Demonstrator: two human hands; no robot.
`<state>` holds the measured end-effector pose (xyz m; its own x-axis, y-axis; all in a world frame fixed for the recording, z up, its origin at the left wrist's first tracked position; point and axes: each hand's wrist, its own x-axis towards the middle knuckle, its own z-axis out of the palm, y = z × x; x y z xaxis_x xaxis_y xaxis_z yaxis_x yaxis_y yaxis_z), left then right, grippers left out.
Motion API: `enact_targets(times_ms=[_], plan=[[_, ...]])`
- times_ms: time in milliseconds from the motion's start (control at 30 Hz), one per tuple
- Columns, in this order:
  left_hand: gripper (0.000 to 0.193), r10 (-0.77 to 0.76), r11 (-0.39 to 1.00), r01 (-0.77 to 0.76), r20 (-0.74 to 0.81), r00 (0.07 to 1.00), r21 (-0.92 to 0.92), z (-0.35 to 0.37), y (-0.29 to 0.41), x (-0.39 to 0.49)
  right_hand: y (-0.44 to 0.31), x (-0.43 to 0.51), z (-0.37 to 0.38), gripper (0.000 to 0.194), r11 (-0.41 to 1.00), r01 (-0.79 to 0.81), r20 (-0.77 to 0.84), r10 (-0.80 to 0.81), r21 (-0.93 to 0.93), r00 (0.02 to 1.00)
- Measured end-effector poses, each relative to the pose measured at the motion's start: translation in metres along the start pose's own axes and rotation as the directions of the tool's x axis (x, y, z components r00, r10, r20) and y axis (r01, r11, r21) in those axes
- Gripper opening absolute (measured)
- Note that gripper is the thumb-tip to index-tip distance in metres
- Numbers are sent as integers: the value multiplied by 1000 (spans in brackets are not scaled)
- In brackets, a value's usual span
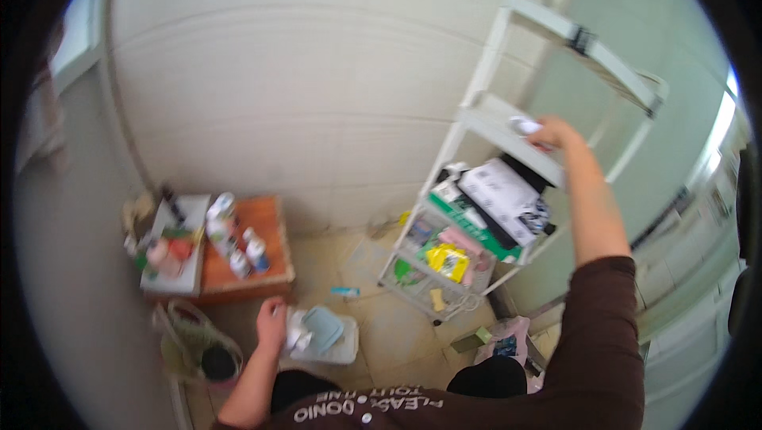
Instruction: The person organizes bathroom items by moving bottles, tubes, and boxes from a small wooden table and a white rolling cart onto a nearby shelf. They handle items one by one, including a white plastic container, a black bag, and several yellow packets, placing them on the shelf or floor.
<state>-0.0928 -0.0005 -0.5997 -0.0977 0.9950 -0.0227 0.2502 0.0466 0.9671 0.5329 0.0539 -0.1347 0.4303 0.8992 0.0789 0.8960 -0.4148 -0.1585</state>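
Observation:
My right hand [553,132] reaches over an upper shelf [506,132] of a white rolling rack. Its fingers are bent around a small white item [525,125], and a bit of red shows beneath the hand; blur hides what these are. Low on the left, my left hand [272,326] is held with fingers curled, beside crumpled white material [299,335]. Whether the fingers grip that material cannot be made out. Below it on the floor sits a white plastic container [342,354] with a light blue flat piece [323,329] in it.
The rack's lower tiers hold a white box [500,192], a green box [461,221] and yellow packets [447,262]. Bottles [256,249] stand on an orange-brown wooden surface [262,215]. A blue packet [345,292] lies on the tiles. A pink bag [517,332] rests near my knee.

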Motion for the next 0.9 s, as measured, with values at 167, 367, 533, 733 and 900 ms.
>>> enact_targets(times_ms=[167,367,533,733,900], plan=[[25,31,997,-27,-50,998,67,-8,17,-10,16,-11,-5,40,997,29,-182,-41,-68,982],[25,-46,999,48,-112,993,15,-18,26,-10,-62,-115,-31,50,966,246,-693,-125,79,711],[23,-83,996,84,-53,995,6,-11,28,-8,-204,-156,119,39,610,507,-159,-532,609,832],[23,-56,998,56,-7,998,-37,-16,27,-14,-405,-113,399,37,525,-158,351,-292,836,890],[22,-73,991,71,-12,997,-112,-31,22,-20,-468,-115,473,50,785,-38,217,-124,618,968]])
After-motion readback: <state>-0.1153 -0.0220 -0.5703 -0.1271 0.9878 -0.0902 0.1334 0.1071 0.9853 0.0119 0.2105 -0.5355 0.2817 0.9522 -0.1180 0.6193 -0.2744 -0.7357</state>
